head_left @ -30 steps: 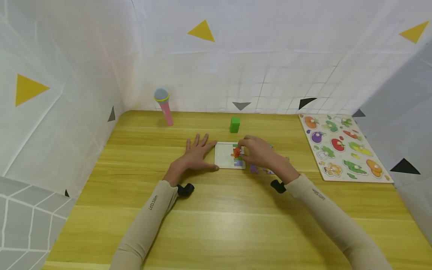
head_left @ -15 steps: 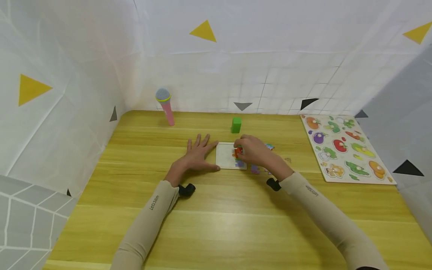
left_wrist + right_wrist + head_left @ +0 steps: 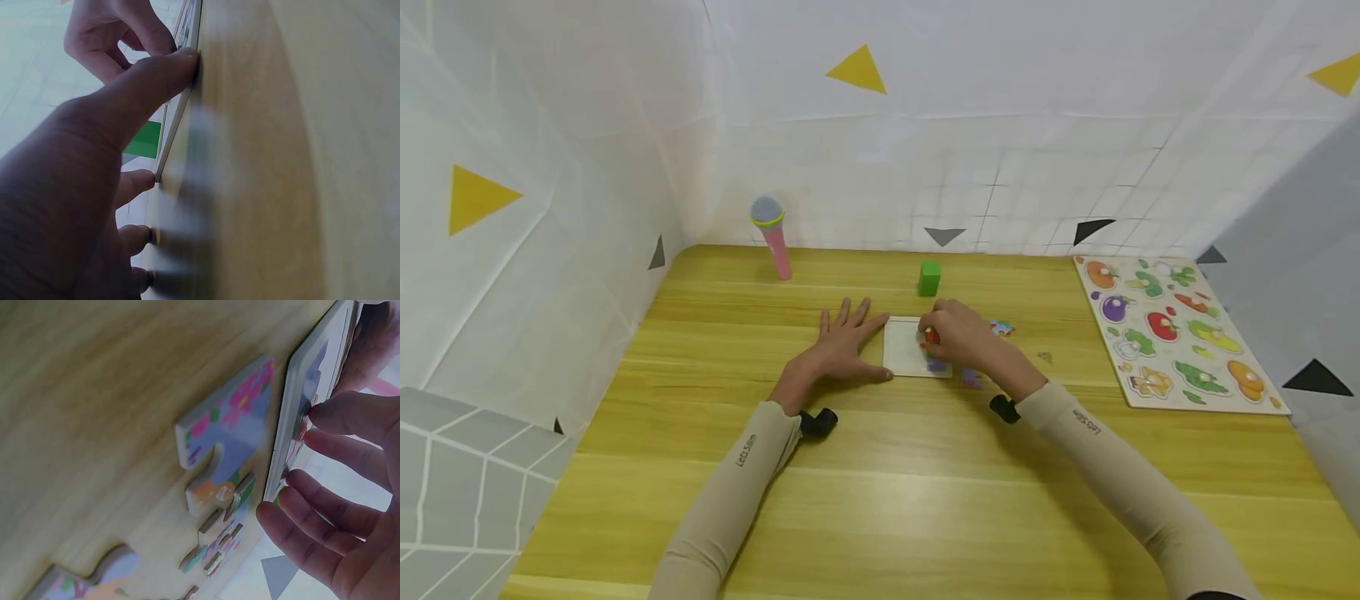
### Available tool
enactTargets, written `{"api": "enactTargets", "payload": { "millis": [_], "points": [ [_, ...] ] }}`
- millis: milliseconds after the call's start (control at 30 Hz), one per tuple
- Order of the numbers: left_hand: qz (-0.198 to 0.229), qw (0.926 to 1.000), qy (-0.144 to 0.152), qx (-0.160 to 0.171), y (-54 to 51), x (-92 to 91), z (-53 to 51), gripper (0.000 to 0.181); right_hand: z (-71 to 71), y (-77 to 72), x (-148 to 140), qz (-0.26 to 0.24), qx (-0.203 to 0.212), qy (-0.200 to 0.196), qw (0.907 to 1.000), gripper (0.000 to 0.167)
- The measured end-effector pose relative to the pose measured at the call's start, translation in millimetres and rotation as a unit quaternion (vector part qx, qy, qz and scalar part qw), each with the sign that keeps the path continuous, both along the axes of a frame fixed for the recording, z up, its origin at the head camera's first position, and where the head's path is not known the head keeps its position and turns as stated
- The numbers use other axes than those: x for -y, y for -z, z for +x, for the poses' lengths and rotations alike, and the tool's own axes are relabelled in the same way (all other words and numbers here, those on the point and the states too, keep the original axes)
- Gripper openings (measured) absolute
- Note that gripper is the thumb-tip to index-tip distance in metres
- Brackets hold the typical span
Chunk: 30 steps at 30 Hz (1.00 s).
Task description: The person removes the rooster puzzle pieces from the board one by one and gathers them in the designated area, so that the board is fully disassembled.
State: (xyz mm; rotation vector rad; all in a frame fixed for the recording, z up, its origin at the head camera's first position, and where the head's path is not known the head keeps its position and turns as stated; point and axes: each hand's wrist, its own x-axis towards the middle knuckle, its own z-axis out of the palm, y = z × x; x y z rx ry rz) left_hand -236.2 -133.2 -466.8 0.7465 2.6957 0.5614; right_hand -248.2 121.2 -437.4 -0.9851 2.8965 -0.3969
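A small white puzzle tray (image 3: 901,348) lies flat on the wooden table, with a few coloured jigsaw pieces along its right side. My left hand (image 3: 841,348) is spread on its left, thumb and forefinger touching the tray's near and far left corners. Over the tray's right part, my right hand (image 3: 961,335) pinches a red jigsaw piece (image 3: 932,336) between thumb and fingers; the hand hides much of it. In the right wrist view, the thumb and forefinger (image 3: 322,442) are down at the pieces inside the tray. A loose purple-blue flowered piece (image 3: 240,419) lies beside the tray.
More loose pieces (image 3: 1002,327) lie right of the tray, partly under the right forearm. Behind the tray stands a green block (image 3: 929,279). A pink toy microphone (image 3: 777,242) is at the back left. A vegetable peg board (image 3: 1180,342) lies at the right.
My right hand has shifted slightly left over the tray with the red jigsaw piece, baring a loose blue piece behind it. The left hand stays at the tray's left edge.
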Motion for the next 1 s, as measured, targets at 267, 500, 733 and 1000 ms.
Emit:
{"api": "enactTargets", "payload": {
  "millis": [267,500,733,1000],
  "points": [
    [-0.002,1.0000,-0.004,-0.003,2.1,-1.1,-0.5,0.105,1.4,0.2,-2.7,0.015,0.004,0.012,0.9998,0.016],
    [-0.002,1.0000,-0.002,-0.002,2.1,-1.6,-1.6,0.105,-0.7,0.6,-4.1,0.007,0.013,0.012,0.9998,0.019],
    [-0.001,1.0000,-0.003,-0.004,-0.2,-1.9,-0.7,0.103,-1.6,-0.5,-2.3,0.000,0.004,0.009,1.0000,0.021],
    [-0.002,1.0000,-0.003,-0.003,0.1,-1.8,-0.3,0.104,2.9,1.1,-3.1,-0.026,-0.013,0.016,0.9995,0.029]
  ]
}}
